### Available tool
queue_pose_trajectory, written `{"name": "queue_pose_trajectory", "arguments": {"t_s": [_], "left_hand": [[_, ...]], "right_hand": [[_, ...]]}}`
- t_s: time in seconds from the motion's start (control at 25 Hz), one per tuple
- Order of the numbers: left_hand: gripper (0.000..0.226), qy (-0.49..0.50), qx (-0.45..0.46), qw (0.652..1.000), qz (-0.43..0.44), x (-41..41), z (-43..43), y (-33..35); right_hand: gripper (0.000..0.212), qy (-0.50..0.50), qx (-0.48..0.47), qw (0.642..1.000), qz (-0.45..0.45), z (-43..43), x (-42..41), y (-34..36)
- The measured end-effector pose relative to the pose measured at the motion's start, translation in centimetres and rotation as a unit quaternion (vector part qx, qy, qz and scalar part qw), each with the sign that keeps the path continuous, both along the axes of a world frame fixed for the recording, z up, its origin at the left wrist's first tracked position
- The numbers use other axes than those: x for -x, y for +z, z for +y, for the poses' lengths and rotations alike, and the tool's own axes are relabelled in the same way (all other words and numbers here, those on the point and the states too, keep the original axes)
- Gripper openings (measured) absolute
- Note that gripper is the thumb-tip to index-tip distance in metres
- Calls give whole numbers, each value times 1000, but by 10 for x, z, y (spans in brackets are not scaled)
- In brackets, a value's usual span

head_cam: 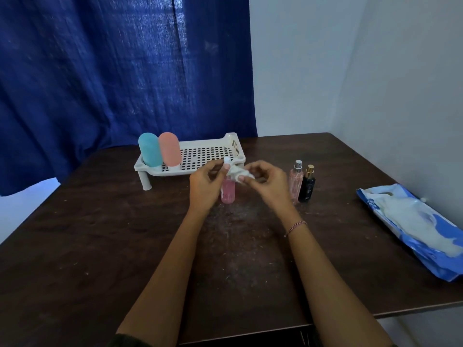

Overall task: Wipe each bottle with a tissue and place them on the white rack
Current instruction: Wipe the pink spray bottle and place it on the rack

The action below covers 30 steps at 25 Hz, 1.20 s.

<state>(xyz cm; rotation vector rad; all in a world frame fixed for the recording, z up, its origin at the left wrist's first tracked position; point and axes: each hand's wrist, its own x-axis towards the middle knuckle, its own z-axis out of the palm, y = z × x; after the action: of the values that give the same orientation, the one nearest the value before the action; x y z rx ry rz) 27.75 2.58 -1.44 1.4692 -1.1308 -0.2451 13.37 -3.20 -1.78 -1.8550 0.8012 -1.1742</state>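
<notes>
Both hands meet over the middle of the dark wood-grain worktop (pixel 100 246). The left hand (pixel 204 186) grips the pink bottle (pixel 228 192), a clear plastic cylinder of pink liquid with a white cap, standing upright on the worktop. The right hand (pixel 265 181) pinches a crumpled white tissue (pixel 238 172) in its fingers (pixel 244 180) against the bottle's neck. Just behind stands the white rack (pixel 200 152), a perforated plastic tray on short legs, with a rounded matte blue bottle (pixel 149 150) and a matching salmon bottle (pixel 169 151) upright side by side at its left end. Right of the hands, a slim ribbed pink spray (pixel 296 180) and a black spray (pixel 307 187) with a gold top stand touching. A glossy blue-and-white tissue pack (pixel 411 226) lies at the right edge.
</notes>
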Motion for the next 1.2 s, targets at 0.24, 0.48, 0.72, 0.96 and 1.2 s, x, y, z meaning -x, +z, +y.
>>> {"name": "queue_pose_trajectory", "arguments": {"t_s": [0.24, 0.48, 0.72, 0.96, 1.2], "left_hand": [[28, 15, -3, 1000, -11, 1, 1, -1], [24, 14, -14, 1000, -7, 1, 3, 1], [33, 5, -17, 1000, -9, 2, 4, 2], [36, -11, -12, 1000, 10, -3, 2, 0], [37, -17, -16, 1000, -9, -5, 2, 0]], "right_hand": [[19, -57, 4, 996, -69, 9, -12, -7], [15, -76, 122, 990, 2, 23, -25, -12], [27, -91, 98, 990, 36, 20, -28, -20], [18, -91, 143, 985, 10, 23, -31, -23], [14, -72, 224, 970, 62, 24, -35, -20]]}}
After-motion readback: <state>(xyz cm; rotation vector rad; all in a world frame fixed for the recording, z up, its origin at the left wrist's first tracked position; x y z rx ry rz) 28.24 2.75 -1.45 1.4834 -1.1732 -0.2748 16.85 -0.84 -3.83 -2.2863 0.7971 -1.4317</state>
